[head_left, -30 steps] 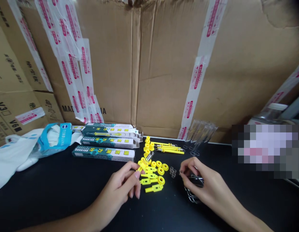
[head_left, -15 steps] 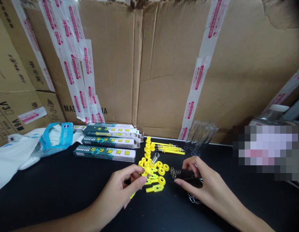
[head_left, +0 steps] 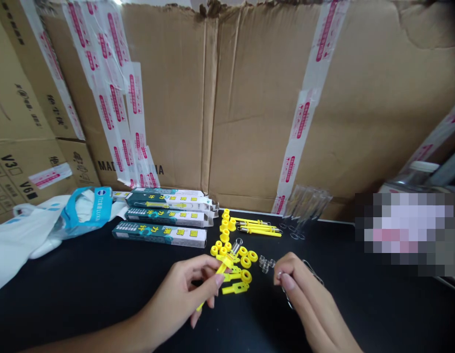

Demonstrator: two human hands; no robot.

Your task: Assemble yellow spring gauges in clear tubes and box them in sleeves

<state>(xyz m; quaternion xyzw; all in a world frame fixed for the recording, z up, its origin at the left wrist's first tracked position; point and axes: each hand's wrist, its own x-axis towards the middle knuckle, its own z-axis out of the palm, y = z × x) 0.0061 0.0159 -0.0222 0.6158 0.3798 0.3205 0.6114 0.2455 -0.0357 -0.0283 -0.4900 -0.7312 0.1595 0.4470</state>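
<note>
My left hand (head_left: 186, 291) pinches a thin yellow plastic rod (head_left: 222, 270) between thumb and fingers, its tip over a cluster of small yellow rings and caps (head_left: 239, 260) on the black table (head_left: 83, 284). My right hand (head_left: 299, 289) is closed in a pinch on a small metal piece at its fingertips, beside a pile of wire hooks (head_left: 311, 274). Several small clear tubes (head_left: 267, 264) lie between the hands.
Teal and white boxes (head_left: 164, 215) are stacked at the back left beside a white plastic bag (head_left: 36, 230). Assembled yellow rods (head_left: 256, 225) and clear sleeves (head_left: 304, 206) lie near the taped cardboard wall (head_left: 249, 108). A blurred patch sits at the right.
My left hand drew the yellow rod back towards me and lowered it. My right hand lifted off the wire hooks and closed its fingertips in a pinch near the clear tubes.
</note>
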